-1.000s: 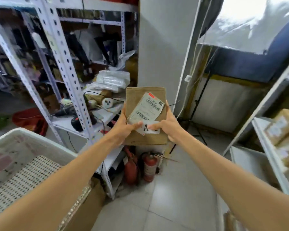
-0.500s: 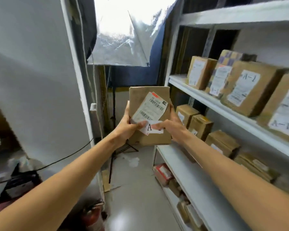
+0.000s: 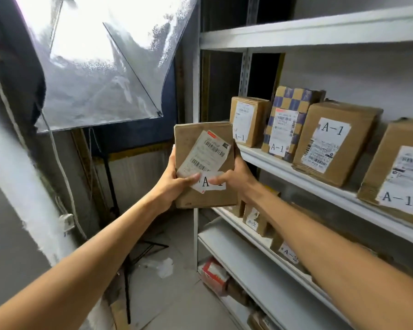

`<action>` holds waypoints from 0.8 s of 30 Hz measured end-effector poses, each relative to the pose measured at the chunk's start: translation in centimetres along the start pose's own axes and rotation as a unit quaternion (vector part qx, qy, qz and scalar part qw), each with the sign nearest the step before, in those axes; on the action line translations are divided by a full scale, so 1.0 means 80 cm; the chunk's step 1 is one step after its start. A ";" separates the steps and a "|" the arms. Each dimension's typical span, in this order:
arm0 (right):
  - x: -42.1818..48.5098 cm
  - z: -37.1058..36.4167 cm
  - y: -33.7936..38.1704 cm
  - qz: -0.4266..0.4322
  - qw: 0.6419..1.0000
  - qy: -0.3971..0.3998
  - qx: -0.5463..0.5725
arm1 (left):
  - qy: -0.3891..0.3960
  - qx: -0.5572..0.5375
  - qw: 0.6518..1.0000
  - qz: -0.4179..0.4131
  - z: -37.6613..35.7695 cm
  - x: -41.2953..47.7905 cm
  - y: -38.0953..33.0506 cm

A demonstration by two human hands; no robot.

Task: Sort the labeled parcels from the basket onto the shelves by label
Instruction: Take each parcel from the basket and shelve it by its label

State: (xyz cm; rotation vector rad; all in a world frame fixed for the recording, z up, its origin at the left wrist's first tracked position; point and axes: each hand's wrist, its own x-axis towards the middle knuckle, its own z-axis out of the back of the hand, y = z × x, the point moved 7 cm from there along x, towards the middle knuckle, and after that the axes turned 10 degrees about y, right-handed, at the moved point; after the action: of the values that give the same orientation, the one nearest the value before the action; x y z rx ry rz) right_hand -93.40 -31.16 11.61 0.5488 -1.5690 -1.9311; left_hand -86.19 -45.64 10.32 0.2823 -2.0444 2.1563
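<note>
On the shelf rack [image 3: 197, 91], whose A-1 board [image 3: 255, 156] is nearly filled by a row of boxes [image 3: 332, 144], the placing step is judged in hand, and the parcel [image 3: 204, 163], gripped upright by left hand [image 3: 174, 184] and right hand [image 3: 236, 179] before the board's left end, must be eased into the narrow room there.

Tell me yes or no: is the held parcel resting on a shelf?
No: the left hand and right hand hold the parcel in the air beside the shelf.
</note>
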 end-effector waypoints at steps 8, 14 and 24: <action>0.158 0.033 0.006 0.043 0.999 -0.001 0.004 | -0.009 0.048 0.999 -0.020 0.077 0.142 0.010; 0.260 0.063 0.024 0.057 0.998 -0.008 -0.002 | -0.028 0.068 0.996 -0.046 0.123 0.241 0.002; 0.353 0.091 0.023 0.071 0.996 -0.047 -0.029 | 0.022 0.088 0.994 -0.058 0.173 0.351 0.013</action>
State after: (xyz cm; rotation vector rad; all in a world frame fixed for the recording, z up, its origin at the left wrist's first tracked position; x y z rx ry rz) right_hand -118.79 -44.90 16.34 0.3179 -1.5603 -1.9122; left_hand -113.28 -59.96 16.82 0.3619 -1.7714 2.2523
